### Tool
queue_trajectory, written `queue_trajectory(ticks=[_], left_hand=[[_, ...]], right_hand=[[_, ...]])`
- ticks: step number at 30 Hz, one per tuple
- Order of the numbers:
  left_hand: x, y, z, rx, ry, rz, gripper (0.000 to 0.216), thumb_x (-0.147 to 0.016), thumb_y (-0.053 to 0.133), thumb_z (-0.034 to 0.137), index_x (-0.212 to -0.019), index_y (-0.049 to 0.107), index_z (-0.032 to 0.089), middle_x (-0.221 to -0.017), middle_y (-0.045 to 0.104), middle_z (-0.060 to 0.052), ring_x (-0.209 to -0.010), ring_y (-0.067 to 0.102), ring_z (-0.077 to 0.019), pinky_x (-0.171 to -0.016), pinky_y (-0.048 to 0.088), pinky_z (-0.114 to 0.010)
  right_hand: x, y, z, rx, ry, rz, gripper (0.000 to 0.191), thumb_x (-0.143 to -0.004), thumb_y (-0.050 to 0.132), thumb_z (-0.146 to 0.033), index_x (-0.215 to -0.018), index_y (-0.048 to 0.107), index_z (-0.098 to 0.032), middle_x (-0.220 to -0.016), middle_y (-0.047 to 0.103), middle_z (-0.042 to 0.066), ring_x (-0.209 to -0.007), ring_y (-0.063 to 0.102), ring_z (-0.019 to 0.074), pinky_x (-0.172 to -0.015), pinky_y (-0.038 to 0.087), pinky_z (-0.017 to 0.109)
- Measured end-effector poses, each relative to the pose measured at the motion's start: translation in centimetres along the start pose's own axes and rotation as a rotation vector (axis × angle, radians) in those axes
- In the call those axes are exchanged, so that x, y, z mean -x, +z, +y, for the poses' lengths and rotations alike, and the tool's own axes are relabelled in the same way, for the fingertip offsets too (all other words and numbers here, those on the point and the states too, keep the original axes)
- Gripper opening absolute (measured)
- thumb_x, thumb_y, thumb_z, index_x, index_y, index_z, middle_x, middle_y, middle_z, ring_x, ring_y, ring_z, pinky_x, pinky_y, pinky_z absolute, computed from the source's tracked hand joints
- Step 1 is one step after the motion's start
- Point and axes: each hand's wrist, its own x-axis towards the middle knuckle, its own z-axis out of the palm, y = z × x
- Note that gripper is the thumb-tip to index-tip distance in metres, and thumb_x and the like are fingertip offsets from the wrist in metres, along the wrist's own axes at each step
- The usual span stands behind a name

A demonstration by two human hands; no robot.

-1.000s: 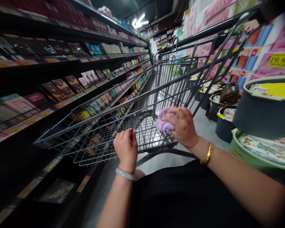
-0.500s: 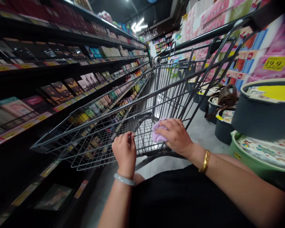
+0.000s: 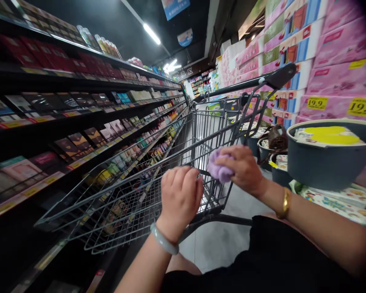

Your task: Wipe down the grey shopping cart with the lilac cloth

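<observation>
A dark wire shopping cart (image 3: 134, 162) is tipped so its basket runs away from me down the aisle, its black handle bar (image 3: 262, 81) up at the right. My left hand (image 3: 179, 197) is closed around the wire rim at the near end of the basket; a pale bangle sits on that wrist. My right hand (image 3: 242, 169) is closed on a crumpled purple cloth (image 3: 218, 169) and presses it against the cart's wire frame. A gold bangle is on the right wrist.
Long dark shelves (image 3: 79, 118) of boxed goods with yellow price tags line the left side. Grey tubs (image 3: 332, 156) and a green basin stand at the right, stacked pink paper packs (image 3: 338, 77) behind them. Grey floor (image 3: 222, 240) shows under the cart.
The view has tilted upward. My left hand has shifted right along the basket rim. My right hand with the purple cloth has risen a little on the frame.
</observation>
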Motion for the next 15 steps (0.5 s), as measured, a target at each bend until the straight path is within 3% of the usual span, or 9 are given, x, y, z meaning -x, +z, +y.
queue_trajectory(ticks=[3, 5, 7, 10, 13, 15], left_hand=[[-6.0, 0.9, 0.9, -0.022, 0.055, 0.053, 0.025, -0.097, 0.055, 0.029, -0.119, 0.059, 0.019, -0.12, 0.067, -0.012, -0.115, 0.058, -0.0282, -0.103, 0.04, -0.043], [-9.3, 2.0, 0.9, -0.077, 0.005, 0.035, 0.033, -0.1, 0.049, 0.034, -0.126, 0.059, 0.016, -0.126, 0.066, -0.014, -0.118, 0.058, -0.0302, -0.101, 0.041, -0.044], [-11.6, 3.2, 0.7, -0.133, -0.07, -0.119, 0.038, -0.102, 0.042, 0.041, -0.11, 0.068, 0.014, -0.106, 0.072, -0.015, -0.1, 0.064, -0.0295, -0.086, 0.046, -0.041], [-12.9, 4.6, 0.5, -0.151, -0.195, -0.386, 0.067, -0.104, 0.025, 0.053, -0.075, 0.072, 0.015, -0.072, 0.069, -0.013, -0.069, 0.067, -0.0256, -0.061, 0.041, -0.034], [-12.5, 5.4, 0.6, -0.183, -0.228, -0.352, 0.075, -0.105, 0.019, 0.053, -0.069, 0.073, 0.016, -0.064, 0.068, -0.013, -0.059, 0.066, -0.0243, -0.054, 0.034, -0.031], [-12.0, 5.5, 0.8, -0.227, -0.244, -0.282, 0.074, -0.105, 0.019, 0.048, -0.07, 0.074, 0.015, -0.064, 0.069, -0.014, -0.059, 0.068, -0.0255, -0.053, 0.033, -0.03]], right_hand=[[-1.3, -1.0, 1.7, 0.086, 0.078, 0.101, 0.018, -0.091, 0.065, -0.031, -0.106, 0.072, -0.025, -0.111, 0.066, 0.007, -0.104, 0.057, 0.0235, -0.091, 0.041, 0.041], [-1.5, -1.2, 2.4, 0.137, -0.004, 0.076, 0.015, -0.092, 0.063, -0.03, -0.104, 0.072, -0.026, -0.11, 0.067, 0.006, -0.105, 0.057, 0.0227, -0.091, 0.042, 0.04], [-1.7, -1.7, 3.1, 0.152, -0.156, -0.004, 0.014, -0.093, 0.062, -0.026, -0.103, 0.072, -0.028, -0.111, 0.069, 0.004, -0.107, 0.057, 0.0213, -0.09, 0.042, 0.037], [-3.3, -3.4, 4.6, 0.136, -0.177, 0.027, 0.013, -0.091, 0.065, -0.027, -0.103, 0.072, -0.027, -0.112, 0.069, 0.004, -0.105, 0.058, 0.0219, -0.09, 0.044, 0.039], [-5.1, -4.8, 5.8, 0.194, 0.058, 0.217, 0.017, -0.089, 0.068, -0.033, -0.103, 0.072, -0.025, -0.111, 0.067, 0.008, -0.105, 0.058, 0.026, -0.094, 0.043, 0.044], [-4.9, -4.5, 6.0, 0.257, 0.074, 0.224, 0.024, -0.088, 0.068, -0.033, -0.112, 0.07, -0.026, -0.12, 0.067, 0.01, -0.116, 0.057, 0.03, -0.101, 0.042, 0.049]])
